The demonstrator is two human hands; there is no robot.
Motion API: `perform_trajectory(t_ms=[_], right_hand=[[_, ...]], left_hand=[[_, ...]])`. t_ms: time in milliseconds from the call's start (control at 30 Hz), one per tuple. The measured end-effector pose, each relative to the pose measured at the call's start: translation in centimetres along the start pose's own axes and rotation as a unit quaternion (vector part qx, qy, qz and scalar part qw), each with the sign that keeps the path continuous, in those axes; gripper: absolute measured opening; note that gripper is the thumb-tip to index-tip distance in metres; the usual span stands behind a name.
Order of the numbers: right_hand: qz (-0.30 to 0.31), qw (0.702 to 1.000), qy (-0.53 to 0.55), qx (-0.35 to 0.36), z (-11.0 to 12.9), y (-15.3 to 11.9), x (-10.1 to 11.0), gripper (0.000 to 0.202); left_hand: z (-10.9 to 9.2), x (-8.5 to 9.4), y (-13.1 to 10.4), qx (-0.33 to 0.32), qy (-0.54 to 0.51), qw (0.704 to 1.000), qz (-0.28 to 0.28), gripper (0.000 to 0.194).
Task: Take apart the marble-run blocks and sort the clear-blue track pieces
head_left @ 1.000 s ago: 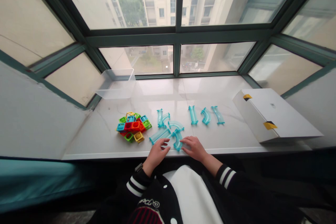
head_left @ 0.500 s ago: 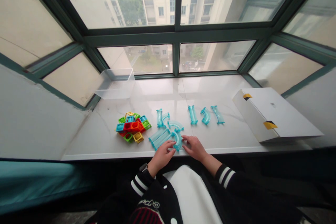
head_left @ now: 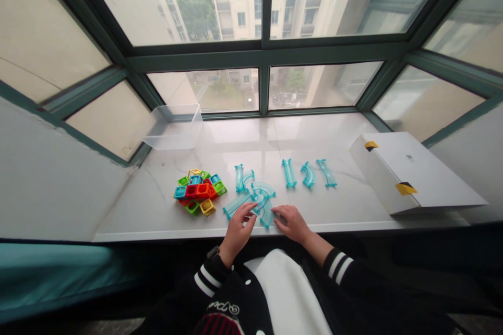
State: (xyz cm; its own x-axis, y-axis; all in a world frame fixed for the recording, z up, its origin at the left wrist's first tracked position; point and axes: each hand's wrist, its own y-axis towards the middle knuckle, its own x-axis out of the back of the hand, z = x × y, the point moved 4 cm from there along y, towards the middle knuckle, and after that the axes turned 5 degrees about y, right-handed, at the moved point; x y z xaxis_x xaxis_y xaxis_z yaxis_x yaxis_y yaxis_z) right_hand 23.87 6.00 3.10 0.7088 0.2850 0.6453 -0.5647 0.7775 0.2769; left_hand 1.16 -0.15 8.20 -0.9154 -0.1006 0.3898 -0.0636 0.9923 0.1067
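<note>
Several clear blue toy track pieces lie on the white sill. My left hand (head_left: 239,227) is closed, thumb and fingers around a translucent blue track piece (head_left: 258,200) that overlaps the curved ones; its outline is partly hidden. A straight track piece (head_left: 236,205) lies beside those fingers. My right hand (head_left: 290,220) has thumb and index finger apart at the right edge of a curved track piece (head_left: 267,216), touching or nearly touching it. Farther back, a straight and a curved piece (head_left: 242,178) lie together.
Two straight pieces flank a curved track piece (head_left: 308,175) to the right. A pile of colourful square blocks (head_left: 200,190) sits at the left. A clear plastic bin (head_left: 173,141) stands behind it, and a white box (head_left: 416,172) at the right. Windows border the sill (head_left: 322,136).
My left hand has shifted slightly left, and a blue track piece now shows at its fingertips over the curved pieces. Only one straight piece shows beside it, where two lay. My right hand is nearly still.
</note>
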Motion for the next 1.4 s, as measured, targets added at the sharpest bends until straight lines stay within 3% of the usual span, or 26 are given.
perform_trajectory(t_ms=[400,533,667,833,1133,1400], right_hand=[[-0.04,0.992,0.099,-0.07,-0.4,0.5,0.5,0.045],[-0.062,0.983,0.16,-0.068,1.5,1.6,1.6,0.047],[-0.04,0.976,0.209,-0.036,4.4,2.5,2.2,0.049],[-0.052,0.976,0.207,-0.052,6.0,3.0,2.3,0.033],[-0.051,0.981,0.182,-0.049,5.0,2.5,2.9,0.026],[-0.046,0.985,0.163,-0.045,5.1,2.2,4.8,0.025]], left_hand=[[-1.3,-0.1,-0.2,0.0,0.028,0.999,0.027,0.046],[-1.9,-0.2,-0.1,-0.002,0.034,0.999,0.033,0.047],[-2.4,-0.8,-0.1,-0.006,0.033,0.998,0.054,0.05],[-3.0,-1.5,-0.1,-0.02,0.033,0.996,0.079,0.052],[-4.0,-1.9,-0.5,-0.009,0.018,0.996,0.092,0.046],[-4.8,-2.5,-0.4,-0.011,0.004,0.993,0.115,0.068]])
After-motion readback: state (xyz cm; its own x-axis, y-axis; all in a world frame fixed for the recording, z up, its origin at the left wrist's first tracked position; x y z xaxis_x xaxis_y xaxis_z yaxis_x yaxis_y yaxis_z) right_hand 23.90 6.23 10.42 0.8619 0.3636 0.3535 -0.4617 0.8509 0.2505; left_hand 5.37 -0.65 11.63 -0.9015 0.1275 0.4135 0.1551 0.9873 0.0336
